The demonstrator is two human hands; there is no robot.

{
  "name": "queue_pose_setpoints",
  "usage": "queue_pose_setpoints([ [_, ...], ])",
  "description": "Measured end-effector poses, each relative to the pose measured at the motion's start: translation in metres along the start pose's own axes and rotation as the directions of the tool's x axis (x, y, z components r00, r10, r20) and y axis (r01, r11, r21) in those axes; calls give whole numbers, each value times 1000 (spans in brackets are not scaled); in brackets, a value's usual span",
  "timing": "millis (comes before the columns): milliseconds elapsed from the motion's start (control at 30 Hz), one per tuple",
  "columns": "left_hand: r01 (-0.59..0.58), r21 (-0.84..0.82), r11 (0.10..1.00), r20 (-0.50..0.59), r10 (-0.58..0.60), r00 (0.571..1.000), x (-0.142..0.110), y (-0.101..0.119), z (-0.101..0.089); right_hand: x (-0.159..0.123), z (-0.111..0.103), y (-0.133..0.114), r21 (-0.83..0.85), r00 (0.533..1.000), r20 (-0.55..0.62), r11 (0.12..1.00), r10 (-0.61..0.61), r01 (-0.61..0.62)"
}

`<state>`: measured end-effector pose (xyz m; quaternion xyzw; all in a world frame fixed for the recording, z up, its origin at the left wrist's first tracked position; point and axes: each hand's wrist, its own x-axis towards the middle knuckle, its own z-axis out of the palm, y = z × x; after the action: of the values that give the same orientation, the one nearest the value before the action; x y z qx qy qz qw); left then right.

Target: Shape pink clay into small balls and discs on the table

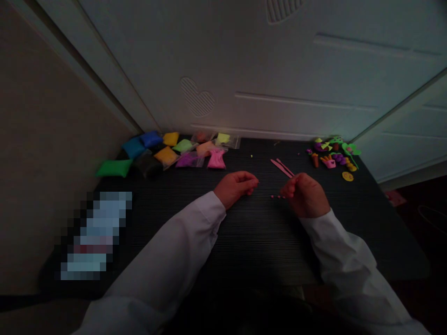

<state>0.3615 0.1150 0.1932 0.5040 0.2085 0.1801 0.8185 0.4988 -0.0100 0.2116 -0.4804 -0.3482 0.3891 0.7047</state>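
My left hand (236, 188) is held over the middle of the dark table, thumb and fingertips pinched together. Whatever sits in that pinch is too small to make out. Across a short gap, my right hand (307, 194) is closed with its fingers curled in; what it holds, if anything, is hidden. Between the hands lies a short row of tiny pink clay bits (272, 196), the last close to my right fingers. Just beyond my right hand are two thin pink modelling tools, a clay knife (280, 167) and a slimmer stick (285, 167), their near ends partly covered.
Soft clay packets, among them a pink packet (217, 159) and a green packet (114, 168), line the back left. Small clay figures (330, 160) and a yellow disc (348, 176) cluster at the back right. A blurred-out panel (99, 232) lies left. A white panel wall (223, 70) borders the table (258, 242).
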Motion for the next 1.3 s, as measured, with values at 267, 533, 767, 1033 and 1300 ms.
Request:
queue_pose_setpoints([
  [267,7,-12,1000,-1,-7,1000,-1,1,1,3,-4,-3,51,998,-64,998,30,-27],
  [533,12,-16,1000,-1,-12,1000,-1,1,1,2,-6,-7,76,987,-49,986,152,-148],
  [767,20,-23,1000,-8,-20,1000,0,1,0,3,-6,-4,69,997,-19,995,79,-78],
  [1033,17,-29,999,-9,-17,1000,0,0,0,1,-6,-6,69,989,-53,988,141,-137],
  [1300,16,-43,999,3,-16,1000,-1,1,1,2,-3,-7,162,999,4,985,54,-54],
])
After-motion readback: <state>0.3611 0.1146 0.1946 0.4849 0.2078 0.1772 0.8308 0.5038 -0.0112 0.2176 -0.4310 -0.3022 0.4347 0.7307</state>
